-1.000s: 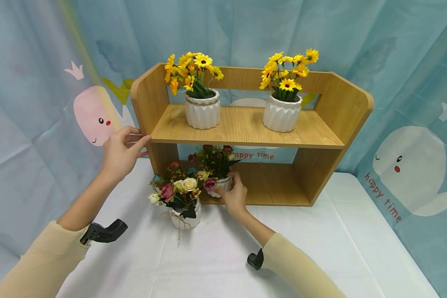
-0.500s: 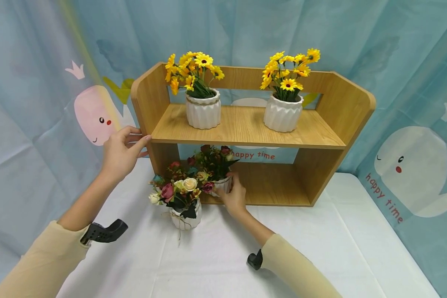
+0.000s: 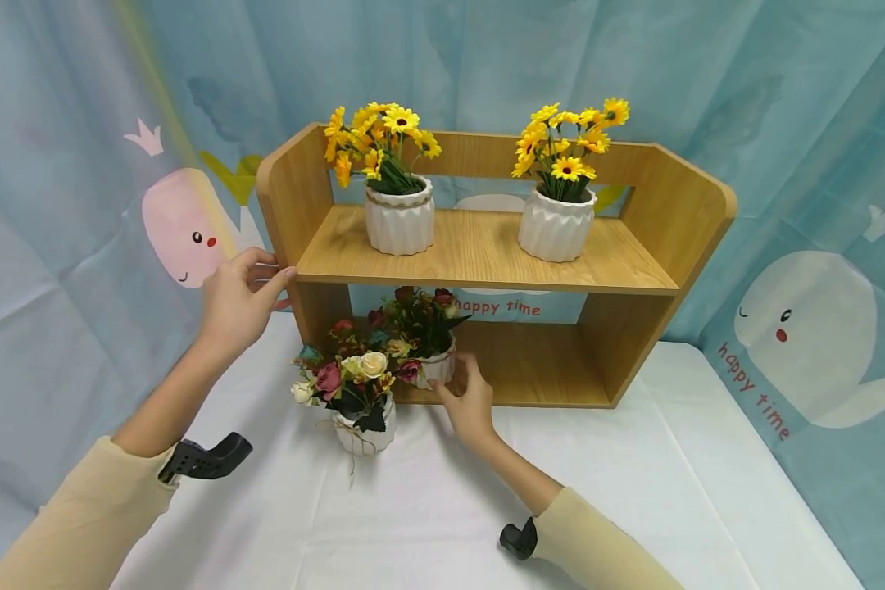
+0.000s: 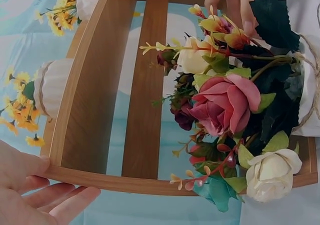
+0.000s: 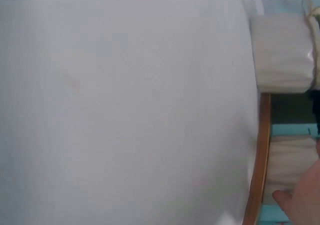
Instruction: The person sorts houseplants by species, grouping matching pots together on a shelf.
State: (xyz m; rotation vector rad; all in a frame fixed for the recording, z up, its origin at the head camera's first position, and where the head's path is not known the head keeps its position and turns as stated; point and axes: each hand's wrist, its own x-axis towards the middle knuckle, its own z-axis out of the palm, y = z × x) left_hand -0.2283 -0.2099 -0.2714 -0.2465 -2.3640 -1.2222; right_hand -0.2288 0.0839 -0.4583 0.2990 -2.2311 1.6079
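My left hand (image 3: 234, 301) holds the front edge of the left side panel of a two-tier wooden shelf (image 3: 487, 277), thumb in front and fingers behind, as the left wrist view also shows. On the lower tier, at its left, stands a white pot (image 3: 442, 366) of dark red artificial roses. Around this pot's right side is my right hand (image 3: 472, 406), fingers loosely bent, thumb tip right at the pot's lower front. A second white pot (image 3: 366, 432) with pink and cream roses (image 4: 227, 105) stands on the table before the shelf and partly hides the first.
Two white pots of yellow daisies stand on the upper tier, one left (image 3: 401, 221) and one right (image 3: 556, 228). A white cloth (image 3: 605, 483) covers the table. Behind hangs a blue printed curtain (image 3: 487, 65).
My right hand has loosened around the dark red rose pot and drawn back slightly to the right and toward me. The pot stays in place; my left hand keeps its hold.
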